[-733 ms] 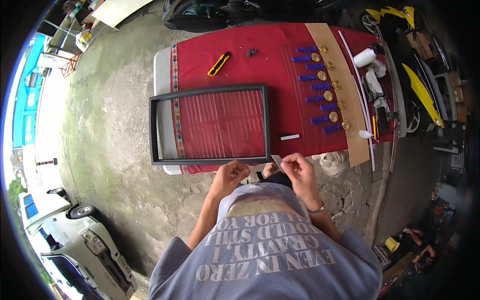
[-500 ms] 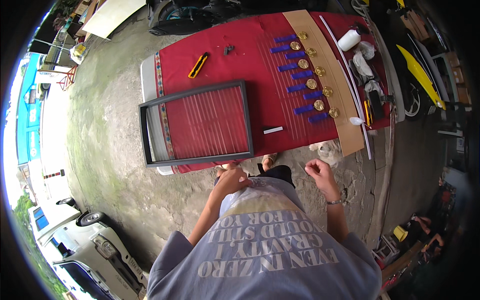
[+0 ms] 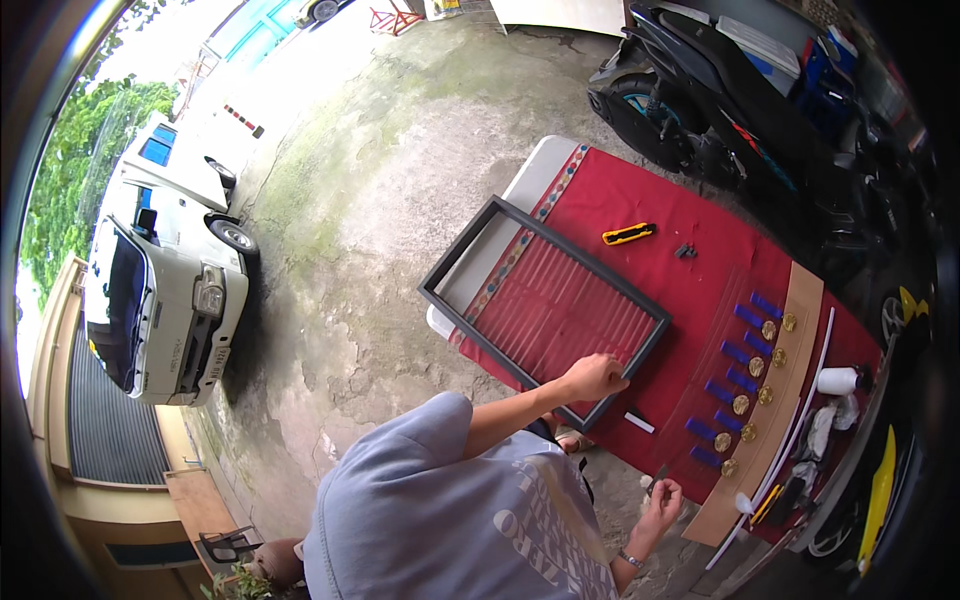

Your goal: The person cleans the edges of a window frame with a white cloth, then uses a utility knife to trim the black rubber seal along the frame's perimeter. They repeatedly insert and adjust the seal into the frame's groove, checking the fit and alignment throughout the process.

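Note:
My left hand (image 3: 597, 378) is closed with curled fingers, above the near right part of a dark grey rectangular frame (image 3: 655, 335). Whatever it may pinch is hidden. At the table's near edge my right hand (image 3: 660, 508) pinches a small thin dark piece (image 3: 658, 477), too small to name. The frame lies at an angle over a red cloth (image 3: 690, 370), its left end over the bare pale table end. Right of it, gold medals (image 3: 757, 366) with blue ribbons stand in two columns by a brown cardboard strip (image 3: 800, 300). A short white strip (image 3: 639, 422) lies between frame and medals.
A yellow utility knife (image 3: 629, 234) and a small dark object (image 3: 685, 251) lie on the far cloth. A white bottle (image 3: 838, 381), plastic bags (image 3: 822, 430) and a long white rod (image 3: 800, 430) are at the right. A motorcycle (image 3: 700, 100) stands behind; a white van (image 3: 165, 290) is left.
The view has swung left, so the table now appears further right and turned. My left hand has risen from my shirt to over the frame. My right hand still pinches the small piece.

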`<state>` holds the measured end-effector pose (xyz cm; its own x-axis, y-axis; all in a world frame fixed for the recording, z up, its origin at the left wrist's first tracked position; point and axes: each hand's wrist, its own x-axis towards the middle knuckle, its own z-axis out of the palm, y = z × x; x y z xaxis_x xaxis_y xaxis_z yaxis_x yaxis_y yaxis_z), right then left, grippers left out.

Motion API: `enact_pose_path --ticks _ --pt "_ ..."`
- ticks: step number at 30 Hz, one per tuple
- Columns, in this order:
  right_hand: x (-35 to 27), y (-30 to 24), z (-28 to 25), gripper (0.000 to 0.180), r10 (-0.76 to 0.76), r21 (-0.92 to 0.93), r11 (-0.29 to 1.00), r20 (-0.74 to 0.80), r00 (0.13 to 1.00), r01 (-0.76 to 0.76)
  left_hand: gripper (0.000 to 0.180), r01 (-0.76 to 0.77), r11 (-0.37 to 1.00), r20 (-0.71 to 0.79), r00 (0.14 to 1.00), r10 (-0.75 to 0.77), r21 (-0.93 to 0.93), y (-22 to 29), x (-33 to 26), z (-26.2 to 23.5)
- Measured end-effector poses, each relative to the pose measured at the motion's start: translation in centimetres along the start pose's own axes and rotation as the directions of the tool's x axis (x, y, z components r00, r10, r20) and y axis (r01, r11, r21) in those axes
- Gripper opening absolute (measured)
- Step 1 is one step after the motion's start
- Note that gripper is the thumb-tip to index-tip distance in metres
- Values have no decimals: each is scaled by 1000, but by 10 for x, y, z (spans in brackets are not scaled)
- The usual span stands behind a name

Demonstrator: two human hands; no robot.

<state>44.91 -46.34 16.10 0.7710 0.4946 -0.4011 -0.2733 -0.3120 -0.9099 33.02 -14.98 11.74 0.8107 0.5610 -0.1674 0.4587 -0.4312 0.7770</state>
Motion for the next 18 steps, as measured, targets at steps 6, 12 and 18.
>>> enact_pose_path --ticks 6,12,18 --pt "15 -9 0 12 6 -51 999 -145 989 -14 20 -73 996 -380 924 52 -41 -51 128 -33" --pt "12 -22 6 16 -24 -163 987 -208 978 -11 59 277 916 -513 853 -95 292 -104 239 -49" --pt "-8 -45 25 22 24 -275 954 -328 944 -120 54 493 707 -480 843 -243 507 -122 290 -34"
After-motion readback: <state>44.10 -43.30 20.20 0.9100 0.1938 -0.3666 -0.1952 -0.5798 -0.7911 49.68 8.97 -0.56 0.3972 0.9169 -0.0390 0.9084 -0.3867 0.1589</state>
